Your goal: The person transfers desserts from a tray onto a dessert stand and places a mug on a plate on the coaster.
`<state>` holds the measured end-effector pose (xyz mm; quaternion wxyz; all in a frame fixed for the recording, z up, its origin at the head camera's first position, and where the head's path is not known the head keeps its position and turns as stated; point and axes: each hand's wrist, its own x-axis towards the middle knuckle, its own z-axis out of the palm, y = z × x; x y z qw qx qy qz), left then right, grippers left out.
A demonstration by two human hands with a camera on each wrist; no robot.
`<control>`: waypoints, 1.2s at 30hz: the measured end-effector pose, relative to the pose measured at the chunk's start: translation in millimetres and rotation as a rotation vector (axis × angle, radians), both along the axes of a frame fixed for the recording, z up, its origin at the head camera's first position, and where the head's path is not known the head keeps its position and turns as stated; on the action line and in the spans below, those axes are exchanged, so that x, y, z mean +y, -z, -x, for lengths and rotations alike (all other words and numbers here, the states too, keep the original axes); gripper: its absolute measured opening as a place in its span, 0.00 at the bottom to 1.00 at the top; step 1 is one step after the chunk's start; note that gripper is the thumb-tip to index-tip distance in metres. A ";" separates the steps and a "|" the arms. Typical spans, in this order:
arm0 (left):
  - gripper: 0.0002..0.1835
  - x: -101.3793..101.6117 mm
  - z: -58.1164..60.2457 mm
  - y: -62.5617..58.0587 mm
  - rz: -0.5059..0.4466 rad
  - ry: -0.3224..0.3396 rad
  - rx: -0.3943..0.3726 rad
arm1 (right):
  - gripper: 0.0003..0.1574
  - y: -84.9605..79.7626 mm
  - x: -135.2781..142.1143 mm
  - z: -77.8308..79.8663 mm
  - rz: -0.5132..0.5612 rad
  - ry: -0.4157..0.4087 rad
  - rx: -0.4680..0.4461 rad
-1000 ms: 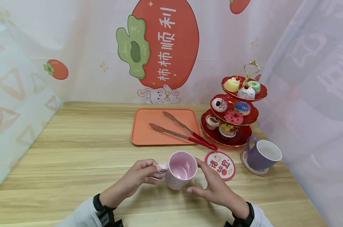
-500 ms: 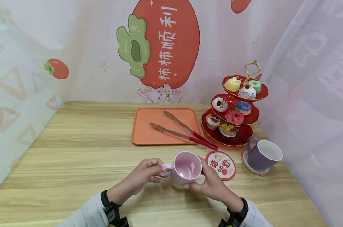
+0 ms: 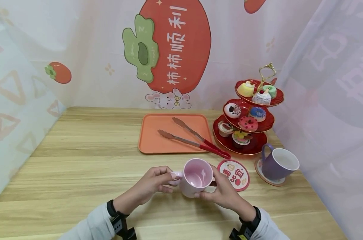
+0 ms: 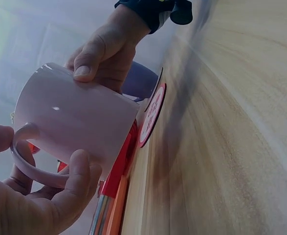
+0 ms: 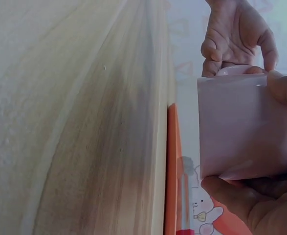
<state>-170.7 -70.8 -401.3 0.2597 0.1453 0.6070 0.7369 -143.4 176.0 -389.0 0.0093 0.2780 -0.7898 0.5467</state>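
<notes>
Between both hands a pink mug [image 3: 190, 186] is held up off the wooden table, its mouth tipped toward the head camera. The left hand [image 3: 152, 184] grips the mug's handle [image 4: 35, 169], with the thumb on top and fingers curled behind it. On the other side the right hand [image 3: 225, 191] grips the mug's body, thumb at the front and fingers round the far side. In the right wrist view, the mug's plain wall [image 5: 243, 129] shows between that thumb and fingers.
A round coaster [image 3: 234, 175] lies right of the mug. Farther right, a purple mug [image 3: 274, 168] stands tilted on another coaster [image 3: 271, 180]. Behind are an orange tray [image 3: 151, 133], red-handled tongs [image 3: 196, 145] across it, and a three-tier stand [image 3: 250, 148] of cakes and donuts.
The right hand, earlier spread beside the mug, has closed round its body. Mug and left hand have shifted slightly right. In the last half second they have barely moved.
</notes>
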 end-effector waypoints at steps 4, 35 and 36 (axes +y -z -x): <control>0.08 0.1 1.5 1.1 0.000 0.000 -0.004 | 0.48 -0.3 0.0 0.4 0.003 0.010 -0.006; 0.23 -17.9 2.0 4.8 0.461 0.013 0.452 | 0.50 39.1 39.0 2.9 0.062 0.166 0.040; 0.23 -19.9 2.6 5.5 0.510 -0.011 0.502 | 0.51 39.3 40.7 2.7 0.066 0.182 0.041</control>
